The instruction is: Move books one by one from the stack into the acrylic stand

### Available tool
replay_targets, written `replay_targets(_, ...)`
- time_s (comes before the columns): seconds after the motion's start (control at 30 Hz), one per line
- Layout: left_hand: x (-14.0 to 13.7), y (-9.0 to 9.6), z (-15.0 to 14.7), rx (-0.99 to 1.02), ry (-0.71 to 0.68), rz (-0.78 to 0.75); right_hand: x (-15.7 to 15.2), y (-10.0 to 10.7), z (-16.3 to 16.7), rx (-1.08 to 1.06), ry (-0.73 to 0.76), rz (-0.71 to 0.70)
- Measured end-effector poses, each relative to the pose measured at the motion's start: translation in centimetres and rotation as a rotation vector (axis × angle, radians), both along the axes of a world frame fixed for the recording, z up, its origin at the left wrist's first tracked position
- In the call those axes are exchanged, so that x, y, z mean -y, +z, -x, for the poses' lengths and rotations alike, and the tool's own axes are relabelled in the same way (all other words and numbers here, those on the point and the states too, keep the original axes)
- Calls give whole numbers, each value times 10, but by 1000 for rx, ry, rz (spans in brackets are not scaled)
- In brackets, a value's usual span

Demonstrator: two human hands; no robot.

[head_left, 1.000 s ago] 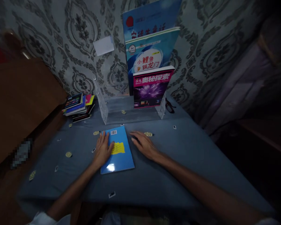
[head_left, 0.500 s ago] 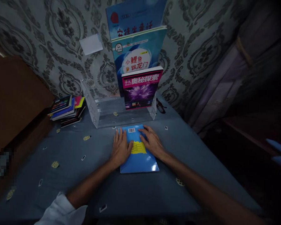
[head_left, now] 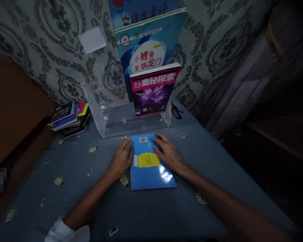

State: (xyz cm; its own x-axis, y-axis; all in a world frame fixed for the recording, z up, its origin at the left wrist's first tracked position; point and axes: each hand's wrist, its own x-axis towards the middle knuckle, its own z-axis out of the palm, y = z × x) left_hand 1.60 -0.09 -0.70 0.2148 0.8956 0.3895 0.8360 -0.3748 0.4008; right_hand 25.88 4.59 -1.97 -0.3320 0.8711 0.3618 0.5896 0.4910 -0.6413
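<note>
In the upper left of the frame we are seeing a white card [head_left: 92, 40] clinging to the patterned wallpaper [head_left: 63, 20]; brown furniture [head_left: 15, 101] is filling the left edge. Right of centre, dark glasses [head_left: 176, 112] are lying on the tablecloth [head_left: 204, 161]. At upper right, a purplish curtain [head_left: 238, 89] is hanging, a tan band [head_left: 275, 42] gathering it.

Paperback [head_left: 151, 178], centre of frame: blue cover, yellow text panel. Tablecloth [head_left: 146, 211], lower frame: grey-blue, scattered yellow dark-spotted motifs. Racked book [head_left: 154, 95], upper centre: magenta band, purple burst. Wallpaper [head_left: 212, 43], top: greyish, darker damask medallions.
</note>
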Motion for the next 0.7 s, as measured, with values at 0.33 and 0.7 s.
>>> replay_targets(0.33,-8,9,-4,-88,-39,-24,3,10,1,20,-5,43)
replay_targets(0.7,-21,12,-20,-141,-142,-7,2,9,-1,-99,-41,9)
